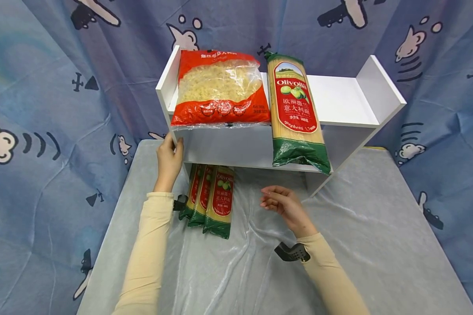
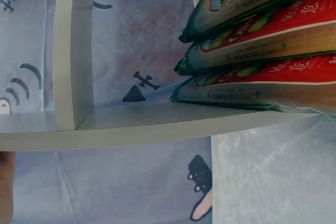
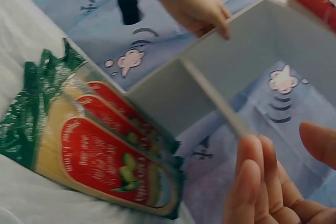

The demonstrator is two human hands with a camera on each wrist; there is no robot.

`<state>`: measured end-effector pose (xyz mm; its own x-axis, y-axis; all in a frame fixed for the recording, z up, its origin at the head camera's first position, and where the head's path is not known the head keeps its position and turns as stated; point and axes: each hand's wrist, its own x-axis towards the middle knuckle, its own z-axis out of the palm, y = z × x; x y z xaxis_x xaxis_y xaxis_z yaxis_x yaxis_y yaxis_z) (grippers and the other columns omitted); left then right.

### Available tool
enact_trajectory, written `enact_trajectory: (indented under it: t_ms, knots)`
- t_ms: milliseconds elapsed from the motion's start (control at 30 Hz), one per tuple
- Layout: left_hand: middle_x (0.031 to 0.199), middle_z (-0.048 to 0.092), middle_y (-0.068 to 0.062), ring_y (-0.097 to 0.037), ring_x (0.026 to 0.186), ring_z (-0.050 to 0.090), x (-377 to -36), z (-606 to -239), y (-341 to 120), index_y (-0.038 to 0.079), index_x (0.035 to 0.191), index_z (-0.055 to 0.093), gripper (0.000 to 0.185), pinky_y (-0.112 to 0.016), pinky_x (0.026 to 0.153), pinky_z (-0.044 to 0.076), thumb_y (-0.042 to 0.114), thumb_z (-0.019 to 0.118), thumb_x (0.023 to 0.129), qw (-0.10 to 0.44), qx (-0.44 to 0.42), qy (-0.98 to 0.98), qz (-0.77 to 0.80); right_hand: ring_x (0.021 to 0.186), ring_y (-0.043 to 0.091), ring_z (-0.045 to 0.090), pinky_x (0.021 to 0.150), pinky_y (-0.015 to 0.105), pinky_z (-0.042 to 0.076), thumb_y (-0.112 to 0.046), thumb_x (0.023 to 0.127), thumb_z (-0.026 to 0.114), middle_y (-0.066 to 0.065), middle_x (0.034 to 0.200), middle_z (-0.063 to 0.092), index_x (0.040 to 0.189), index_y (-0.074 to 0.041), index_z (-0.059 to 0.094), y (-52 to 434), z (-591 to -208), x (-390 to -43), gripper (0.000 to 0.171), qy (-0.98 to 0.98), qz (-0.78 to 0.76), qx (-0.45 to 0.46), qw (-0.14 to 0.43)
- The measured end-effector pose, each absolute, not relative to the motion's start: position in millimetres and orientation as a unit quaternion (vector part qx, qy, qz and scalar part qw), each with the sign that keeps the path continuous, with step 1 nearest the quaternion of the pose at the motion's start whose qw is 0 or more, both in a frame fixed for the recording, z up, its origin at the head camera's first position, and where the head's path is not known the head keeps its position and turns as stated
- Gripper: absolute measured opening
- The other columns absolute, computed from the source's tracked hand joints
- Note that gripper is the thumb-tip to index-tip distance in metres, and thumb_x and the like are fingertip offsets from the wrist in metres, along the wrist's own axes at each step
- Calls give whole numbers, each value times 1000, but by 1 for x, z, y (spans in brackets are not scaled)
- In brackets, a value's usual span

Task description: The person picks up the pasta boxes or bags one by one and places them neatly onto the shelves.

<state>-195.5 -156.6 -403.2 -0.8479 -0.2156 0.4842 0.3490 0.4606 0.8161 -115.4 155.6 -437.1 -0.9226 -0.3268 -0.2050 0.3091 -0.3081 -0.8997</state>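
Note:
A white shelf unit (image 1: 347, 100) stands on a cloth-covered table. My left hand (image 1: 168, 156) grips the front edge of its left side panel, thumb on the inner face. The right wrist view shows the same left hand (image 3: 194, 3) on that panel (image 3: 226, 66). My right hand (image 1: 277, 201) hovers over the cloth in front of the shelf, fingers loosely curled and holding nothing. Three spaghetti packs (image 1: 210, 199) lie side by side under the shelf, between my hands. A red bag of macaroni (image 1: 218, 87) lies on the top shelf. Another spaghetti pack (image 1: 297, 109) leans against the shelf front.
White crinkled cloth (image 1: 358, 227) covers the table to its edges. A blue cartoon-print curtain (image 1: 43, 109) hangs close behind and on both sides. The right half of the top shelf is bare. In the left wrist view the packs (image 2: 262, 51) lie beside the shelf board (image 2: 131, 124).

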Motion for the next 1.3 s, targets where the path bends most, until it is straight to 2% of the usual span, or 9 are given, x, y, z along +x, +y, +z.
enact_trajectory:
  t_ms: [400, 633, 933, 1200, 1300]
  knots:
    - [115, 60, -28, -38, 110, 58, -195, -404, -157, -10, 119, 57, 27, -46, 93, 47, -2, 50, 93, 274, -40, -809, -518, 64, 14, 66, 60, 21, 54, -2, 90, 58, 6, 74, 67, 91, -1, 63, 128, -472, -123, 5, 596, -771, 55, 217]
    - [113, 61, -29, -39, 108, 58, -195, -403, -157, -10, 117, 57, 26, -47, 92, 47, -3, 51, 93, 278, -42, -810, -515, 67, 15, 66, 62, 22, 54, -4, 88, 60, 9, 80, 68, 99, 8, 60, 112, -491, -125, 16, 638, -735, 77, 219]
    - [113, 61, -29, -38, 108, 58, -196, -403, -156, -10, 117, 58, 25, -47, 92, 47, -3, 51, 93, 281, -46, -806, -519, 75, 16, 65, 69, 22, 54, -3, 90, 56, 25, 102, 64, 110, 15, 54, 99, -508, -125, 27, 663, -709, 58, 233]
    - [113, 61, -29, -39, 109, 58, -196, -404, -156, -10, 117, 58, 26, -47, 92, 47, -2, 51, 93, 281, -42, -805, -521, 76, 19, 64, 67, 26, 54, -1, 88, 57, 25, 98, 63, 107, 14, 54, 89, -524, -128, 24, 667, -708, 66, 223]
    - [113, 61, -29, -39, 109, 58, -197, -404, -156, -10, 118, 58, 26, -47, 92, 47, -2, 51, 94, 280, -44, -805, -521, 76, 20, 64, 68, 28, 54, 0, 87, 58, 21, 96, 63, 108, 14, 54, 85, -528, -128, 25, 669, -706, 70, 222]
